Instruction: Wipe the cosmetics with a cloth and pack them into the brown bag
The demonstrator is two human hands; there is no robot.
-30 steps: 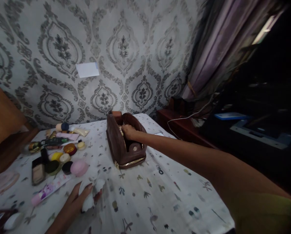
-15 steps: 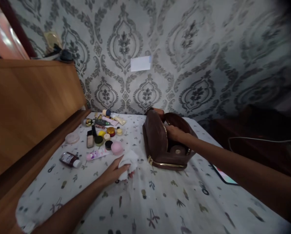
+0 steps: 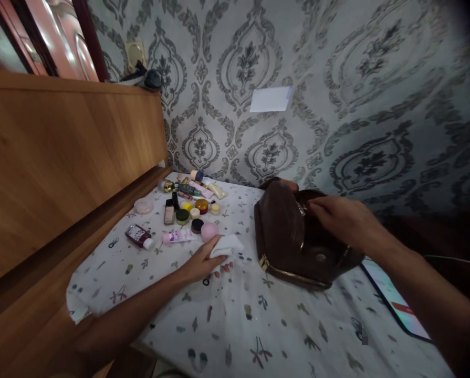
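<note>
Interior of brown bag mostly hidden, phone partly behind right forearm

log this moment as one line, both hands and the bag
left hand: holding white cloth or tissue | right hand: at open mouth of brown bag | cosmetics: spread left of bag

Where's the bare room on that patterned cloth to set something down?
Nearside of the brown bag, between left forearm and phone. A narrower strip lies between bag and jars, beyond the white wad in the left hand. The far left is crowded with jars and tubes.
</note>
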